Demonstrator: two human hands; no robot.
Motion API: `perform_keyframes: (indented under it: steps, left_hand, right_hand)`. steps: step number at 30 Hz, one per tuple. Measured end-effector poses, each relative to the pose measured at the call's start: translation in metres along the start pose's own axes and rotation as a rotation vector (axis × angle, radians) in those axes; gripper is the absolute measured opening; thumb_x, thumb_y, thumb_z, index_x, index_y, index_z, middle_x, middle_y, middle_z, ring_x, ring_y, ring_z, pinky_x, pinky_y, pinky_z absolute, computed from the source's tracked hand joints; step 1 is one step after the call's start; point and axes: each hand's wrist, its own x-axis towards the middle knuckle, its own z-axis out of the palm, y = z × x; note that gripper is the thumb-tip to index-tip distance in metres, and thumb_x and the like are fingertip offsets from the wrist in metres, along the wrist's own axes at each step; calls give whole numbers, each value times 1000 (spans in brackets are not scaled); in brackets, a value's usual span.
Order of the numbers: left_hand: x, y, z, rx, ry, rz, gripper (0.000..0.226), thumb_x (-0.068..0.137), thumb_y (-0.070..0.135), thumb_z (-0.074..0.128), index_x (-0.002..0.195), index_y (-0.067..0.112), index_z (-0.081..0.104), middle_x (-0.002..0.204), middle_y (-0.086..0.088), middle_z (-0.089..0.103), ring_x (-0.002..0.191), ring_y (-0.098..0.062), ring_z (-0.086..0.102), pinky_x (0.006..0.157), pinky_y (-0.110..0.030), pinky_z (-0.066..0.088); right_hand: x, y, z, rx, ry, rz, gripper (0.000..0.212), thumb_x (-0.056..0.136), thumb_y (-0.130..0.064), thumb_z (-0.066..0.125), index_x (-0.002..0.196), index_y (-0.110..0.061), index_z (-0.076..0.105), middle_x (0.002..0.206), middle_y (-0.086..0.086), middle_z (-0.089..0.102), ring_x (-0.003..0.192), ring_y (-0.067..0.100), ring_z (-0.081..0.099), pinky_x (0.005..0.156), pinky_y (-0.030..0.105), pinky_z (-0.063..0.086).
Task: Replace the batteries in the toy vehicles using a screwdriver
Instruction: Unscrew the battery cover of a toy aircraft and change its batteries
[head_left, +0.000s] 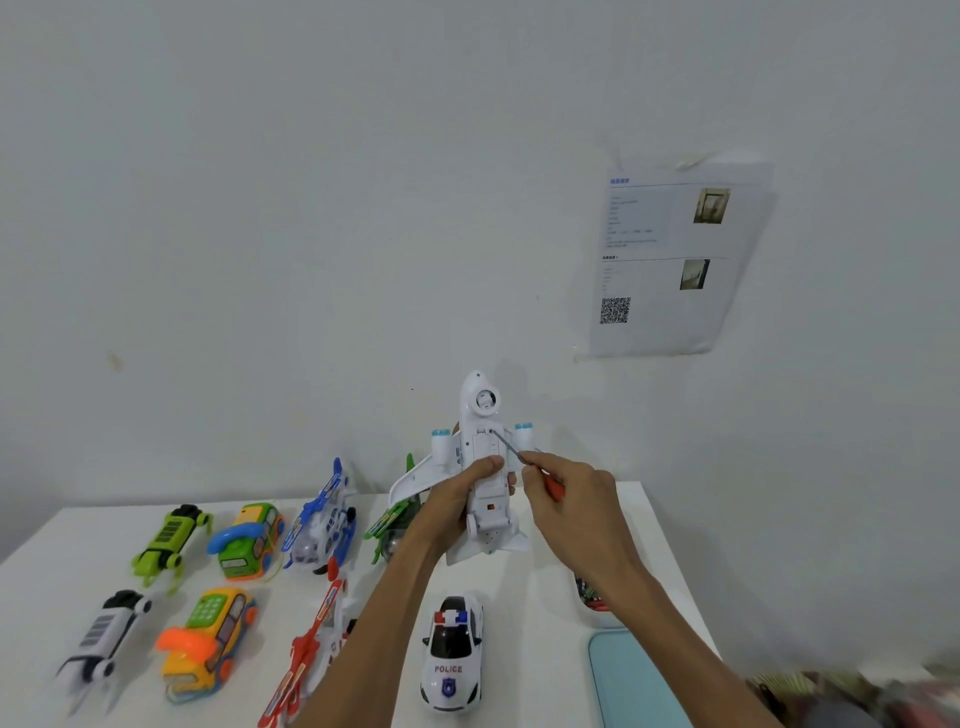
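Mostly, right hand (569, 501) hides screwdriver handle (555, 488) (red).

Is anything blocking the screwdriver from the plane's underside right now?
Nothing visible. The right hand holds the screwdriver with its tip on the underside of the plane; the left hand grips the plane lower down, clear of the tip.
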Motion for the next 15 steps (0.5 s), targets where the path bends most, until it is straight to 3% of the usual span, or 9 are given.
perform_keyframes:
  steps: [4, 8, 12, 15]
  left_hand:
    - [1, -3, -1, 18, 29, -11, 52, 87, 20, 71, 135, 4, 57, 105, -18, 71, 99, -31, 65, 83, -38, 60]
    - [0, -4, -4, 43, 23, -7, 45, 90, 17, 71, 132, 6, 59, 106, -19, 74, 99, -30, 68, 84, -39, 60]
    - [-2, -6, -6, 33, 18, -19, 32, 92, 13, 68, 123, 9, 63, 100, -15, 73, 95, -29, 67, 84, -39, 59]
    - [-5, -8, -4, 30, 23, -24, 18, 93, 11, 67, 112, 13, 66, 94, -13, 73, 91, -27, 67, 83, -39, 58]
  right_hand:
    - [1, 3, 0, 11, 0, 24, 26, 101, -23, 56, 121, -21, 74, 59, -25, 57, 64, 6, 54, 82, 33, 52]
    - [-1, 2, -2, 46, -5, 30, 23, 100, -17, 58, 113, -17, 77, 57, -22, 62, 57, 3, 56, 69, 13, 44]
    - [-1, 3, 0, 32, -23, 53, 24, 100, -19, 58, 116, -16, 76, 76, -14, 72, 73, 9, 66, 95, 37, 54]
    - [-2, 6, 4, 30, -22, 79, 25, 100, -20, 58, 117, -17, 76, 87, -4, 78, 79, 15, 68, 96, 38, 54]
